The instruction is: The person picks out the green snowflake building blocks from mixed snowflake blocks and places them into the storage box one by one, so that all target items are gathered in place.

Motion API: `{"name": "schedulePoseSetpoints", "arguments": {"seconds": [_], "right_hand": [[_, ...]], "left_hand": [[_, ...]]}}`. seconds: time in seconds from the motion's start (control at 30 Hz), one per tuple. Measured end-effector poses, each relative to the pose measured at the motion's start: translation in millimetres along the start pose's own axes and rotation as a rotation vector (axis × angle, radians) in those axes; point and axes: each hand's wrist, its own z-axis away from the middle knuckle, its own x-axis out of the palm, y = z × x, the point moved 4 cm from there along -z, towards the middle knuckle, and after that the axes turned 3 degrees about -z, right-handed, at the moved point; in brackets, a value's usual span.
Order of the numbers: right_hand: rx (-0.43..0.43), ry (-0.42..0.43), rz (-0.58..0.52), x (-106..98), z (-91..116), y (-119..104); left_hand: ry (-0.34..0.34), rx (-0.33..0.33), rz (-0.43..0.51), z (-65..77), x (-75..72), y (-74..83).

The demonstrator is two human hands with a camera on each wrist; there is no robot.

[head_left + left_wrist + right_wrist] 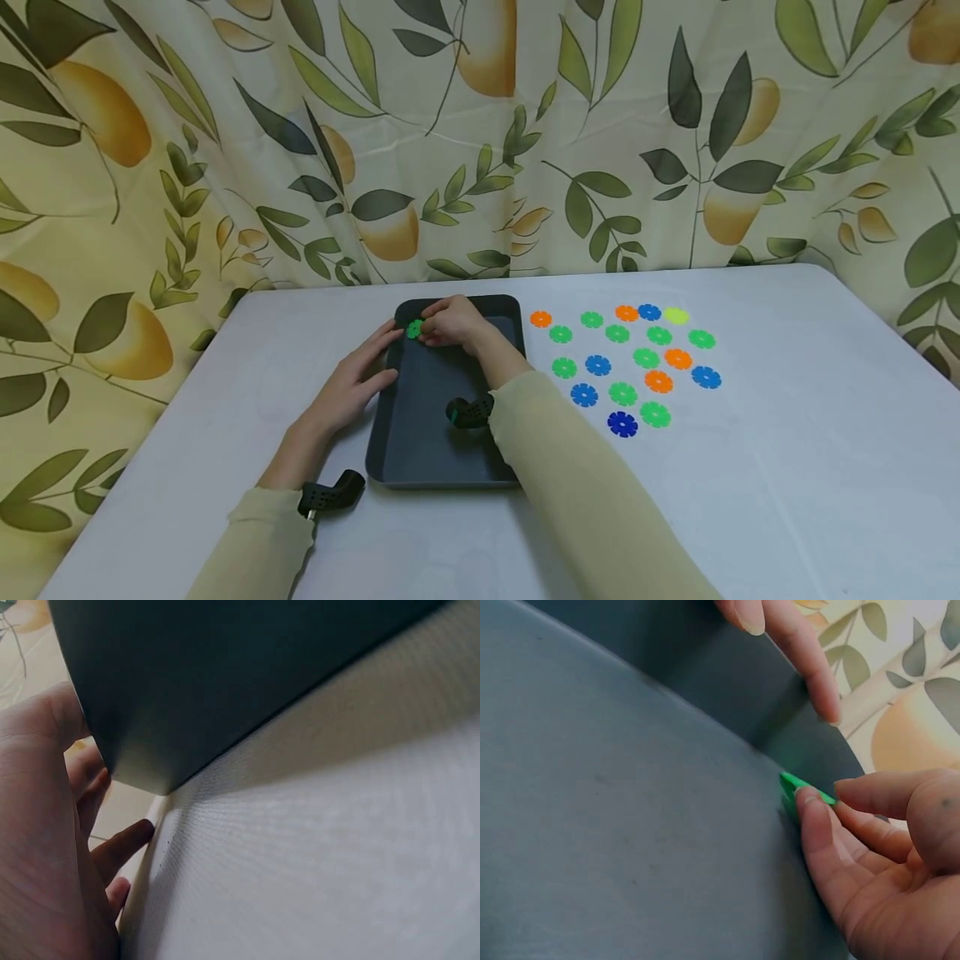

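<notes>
L hand (352, 383), fingers extended, gripping nothing, at L rim of tray (427, 433). Loose discs (622, 394) R of tray. R hand (452, 321) pinches green disc (414, 330) at tray's far-L corner: prob. placing step; next move likely needs pinch eased w/o shifting disc.

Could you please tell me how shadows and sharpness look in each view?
In the head view, the discs look crisp; in the left wrist view, shadow darkens the white cloth beside the tray; in the right wrist view, the tray darkens near the right hand.
</notes>
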Motion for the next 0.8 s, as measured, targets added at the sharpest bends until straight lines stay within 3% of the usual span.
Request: {"name": "schedulePoseSetpoints", "arguments": {"seconds": [0.2,0.8], "right_hand": [[0.019,-0.011,-0.028,1,1,-2],[-0.005,-0.023,0.069,-6,9,-11]], "left_hand": [[-0.003,-0.006,0.015,0.6,0.0,0.4],[0.004,-0.005,0.028,0.5,0.8,0.7]]}}
